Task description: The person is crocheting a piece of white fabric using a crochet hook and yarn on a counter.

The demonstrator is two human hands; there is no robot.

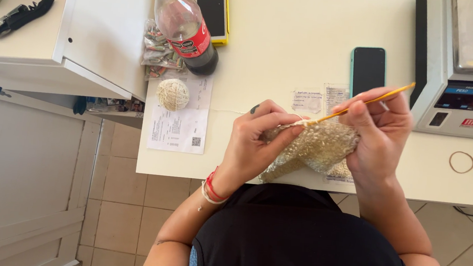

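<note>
The person sits at the near edge of a white table [288,47] and crochets. The left hand [255,143] has its grip closed on the beige crochet piece [317,148], with thumb and fingers pinching the top left edge of it. The right hand [380,133] has its grip closed around a thin yellow hook [371,101], and its fingers also press on the right side of the piece. The hook points with its tip into the top edge of the piece, and its other end rises up to the right. The piece hangs above the near table edge, between both hands, just in front of the black shirt.

To the left of the hands, a yarn ball [173,94] lies on a paper sheet [178,125], near the left table edge. Behind it stands a bottle [184,25] with a red cap, next to a bag of small things [158,51] and a phone in a yellow case [212,7]. A second phone [368,70] with a teal case lies just behind the right hand. A scale [466,66] fills the far right corner, and a rubber band [461,162] lies in front of it. The table is bare between the paper and the left hand, and also between the right hand and the band. Beyond the left edge there is a lower cabinet [42,33] and tiled floor [123,208].
</note>
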